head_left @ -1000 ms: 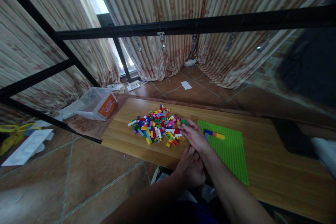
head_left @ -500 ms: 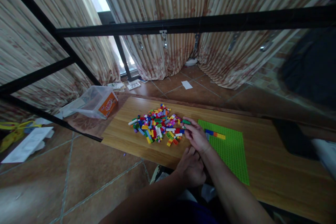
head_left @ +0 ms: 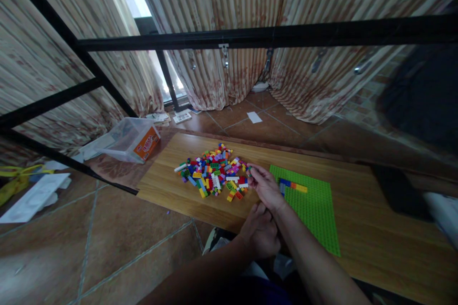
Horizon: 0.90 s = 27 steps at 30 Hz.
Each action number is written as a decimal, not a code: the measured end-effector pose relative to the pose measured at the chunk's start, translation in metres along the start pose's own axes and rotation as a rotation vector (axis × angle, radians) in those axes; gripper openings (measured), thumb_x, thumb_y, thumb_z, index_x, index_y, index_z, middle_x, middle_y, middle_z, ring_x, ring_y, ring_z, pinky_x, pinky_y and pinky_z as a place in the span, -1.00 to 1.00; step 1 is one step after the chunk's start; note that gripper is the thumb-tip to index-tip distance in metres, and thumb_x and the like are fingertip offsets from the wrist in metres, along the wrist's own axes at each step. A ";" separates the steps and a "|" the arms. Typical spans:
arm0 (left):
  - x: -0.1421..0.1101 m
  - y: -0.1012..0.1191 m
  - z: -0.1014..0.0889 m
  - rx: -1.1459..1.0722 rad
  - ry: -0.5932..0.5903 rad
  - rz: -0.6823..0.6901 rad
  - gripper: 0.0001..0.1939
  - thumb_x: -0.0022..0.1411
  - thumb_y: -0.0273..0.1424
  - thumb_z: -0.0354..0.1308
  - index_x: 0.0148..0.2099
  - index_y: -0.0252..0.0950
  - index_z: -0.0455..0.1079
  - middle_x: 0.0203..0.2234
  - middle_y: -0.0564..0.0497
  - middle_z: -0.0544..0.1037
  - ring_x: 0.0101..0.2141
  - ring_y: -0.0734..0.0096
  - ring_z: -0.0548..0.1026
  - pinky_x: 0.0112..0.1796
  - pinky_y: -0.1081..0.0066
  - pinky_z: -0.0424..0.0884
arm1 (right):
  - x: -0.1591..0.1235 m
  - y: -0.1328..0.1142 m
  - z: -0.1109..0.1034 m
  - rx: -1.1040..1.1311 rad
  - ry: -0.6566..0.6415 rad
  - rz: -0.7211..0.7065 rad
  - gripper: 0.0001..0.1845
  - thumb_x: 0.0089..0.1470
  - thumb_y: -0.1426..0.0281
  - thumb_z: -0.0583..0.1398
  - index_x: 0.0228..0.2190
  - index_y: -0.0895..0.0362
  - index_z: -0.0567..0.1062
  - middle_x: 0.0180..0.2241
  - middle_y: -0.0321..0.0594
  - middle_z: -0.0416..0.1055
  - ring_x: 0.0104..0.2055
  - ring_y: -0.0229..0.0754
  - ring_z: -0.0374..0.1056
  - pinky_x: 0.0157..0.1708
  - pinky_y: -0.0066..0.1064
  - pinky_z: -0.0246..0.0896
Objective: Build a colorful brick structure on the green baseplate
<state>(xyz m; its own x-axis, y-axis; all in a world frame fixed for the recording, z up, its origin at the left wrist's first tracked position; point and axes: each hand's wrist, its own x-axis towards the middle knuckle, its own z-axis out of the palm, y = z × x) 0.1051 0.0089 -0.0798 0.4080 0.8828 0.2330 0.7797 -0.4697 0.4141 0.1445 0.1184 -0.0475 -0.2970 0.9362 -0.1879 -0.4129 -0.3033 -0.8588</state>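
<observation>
My right hand is closed, its fingertips pinching a small green brick at the right side of a heap of loose toy bricks. Just below the right wrist, at the near edge of the wooden table, my left hand is curled into a fist; whether it holds anything is hidden. To the right of my right hand lies a green baseplate. Near its upper left corner a row of blue, orange and yellow bricks sits on it, partly behind the right hand.
The wooden table carries a dark flat object on its right. A clear plastic box with an orange label stands on the floor beyond the left end. Black metal bars cross in front of the curtains.
The green brick has turned in my right fingers, from lying lengthwise to showing less of itself. The left fist has stayed in nearly the same place.
</observation>
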 end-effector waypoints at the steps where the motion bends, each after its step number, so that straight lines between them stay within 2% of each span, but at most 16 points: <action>1: 0.000 0.000 0.000 -0.006 0.003 0.002 -0.53 0.17 -0.26 0.10 0.10 -0.31 0.41 0.02 -0.15 0.49 0.10 -0.01 0.28 0.10 0.06 0.27 | 0.000 0.001 0.000 -0.015 0.002 -0.013 -0.58 -0.18 0.10 0.39 -0.29 0.08 0.55 -0.48 -0.38 0.40 -0.63 -0.45 0.16 -0.70 -0.57 -0.01; 3: 0.000 0.000 0.000 -0.011 -0.001 0.007 -0.54 0.17 -0.27 0.11 0.10 -0.31 0.41 0.02 -0.16 0.50 0.09 -0.01 0.29 0.11 0.05 0.27 | 0.000 0.001 0.001 -0.042 0.004 -0.025 -0.55 -0.16 0.04 0.36 -0.32 0.09 0.53 -0.53 -0.42 0.32 -0.69 -0.49 0.01 -0.75 -0.58 -0.23; 5: 0.001 0.001 -0.002 -0.009 -0.005 0.010 -0.51 0.18 -0.26 0.11 0.13 -0.31 0.39 0.06 -0.17 0.47 0.10 -0.02 0.29 0.12 0.03 0.25 | -0.001 0.000 0.001 -0.058 0.010 -0.007 -0.51 -0.18 -0.01 0.36 -0.33 0.10 0.51 -0.57 -0.46 0.26 -0.71 -0.52 -0.10 -0.76 -0.59 -0.36; 10: 0.002 0.001 -0.006 -0.011 -0.020 0.010 -0.46 0.19 -0.25 0.10 0.21 -0.29 0.33 0.15 -0.16 0.39 0.13 -0.03 0.27 0.16 0.03 0.21 | 0.000 -0.001 0.004 -0.081 0.049 0.029 -0.44 -0.23 -0.09 0.35 -0.38 0.10 0.47 -0.62 -0.49 0.20 -0.72 -0.53 -0.15 -0.75 -0.61 -0.38; 14: 0.002 0.002 -0.009 -0.050 -0.021 -0.017 -0.39 0.18 -0.22 0.11 0.26 -0.26 0.27 0.17 -0.15 0.38 0.14 -0.03 0.27 0.15 0.04 0.23 | 0.005 -0.001 0.007 -0.075 0.049 0.023 -0.43 -0.22 -0.12 0.33 -0.38 0.10 0.46 -0.60 -0.43 0.32 -0.72 -0.48 0.00 -0.77 -0.61 -0.29; 18: 0.003 0.003 -0.011 -0.039 -0.040 -0.009 -0.34 0.15 -0.22 0.14 0.28 -0.26 0.24 0.23 -0.12 0.31 0.21 -0.06 0.19 0.19 0.03 0.16 | 0.012 0.001 0.013 -0.078 0.005 0.079 -0.45 -0.20 -0.08 0.35 -0.32 0.09 0.48 -0.45 -0.30 0.49 -0.63 -0.39 0.27 -0.74 -0.60 -0.02; 21: 0.004 0.003 -0.010 -0.001 -0.051 0.024 -0.37 0.18 -0.21 0.13 0.27 -0.29 0.26 0.24 -0.14 0.30 0.25 -0.07 0.14 0.23 0.01 0.08 | 0.017 0.002 0.020 -0.073 -0.012 0.132 -0.50 -0.17 -0.04 0.35 -0.32 0.07 0.48 -0.32 -0.23 0.54 -0.52 -0.30 0.41 -0.68 -0.56 0.15; 24: 0.004 0.003 -0.011 0.002 -0.022 0.046 -0.40 0.25 -0.14 0.07 0.27 -0.28 0.25 0.24 -0.11 0.31 0.27 -0.04 0.11 0.26 0.02 0.03 | 0.019 0.002 0.025 -0.038 -0.010 0.154 -0.52 -0.17 -0.01 0.37 -0.32 0.07 0.50 -0.26 -0.22 0.55 -0.50 -0.29 0.43 -0.66 -0.54 0.18; 27: 0.004 0.003 -0.013 -0.007 -0.019 0.034 -0.38 0.25 -0.11 0.06 0.28 -0.27 0.23 0.22 -0.10 0.34 0.24 -0.03 0.16 0.23 0.03 0.09 | 0.017 -0.002 0.026 0.021 0.002 0.140 -0.52 -0.18 0.00 0.38 -0.32 0.07 0.52 -0.35 -0.26 0.54 -0.55 -0.36 0.35 -0.63 -0.54 0.16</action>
<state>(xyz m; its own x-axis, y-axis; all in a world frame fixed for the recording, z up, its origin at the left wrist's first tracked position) 0.1032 0.0113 -0.0666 0.4430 0.8663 0.2307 0.7619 -0.4995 0.4123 0.1182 0.1306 -0.0363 -0.3511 0.8849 -0.3062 -0.3859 -0.4347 -0.8137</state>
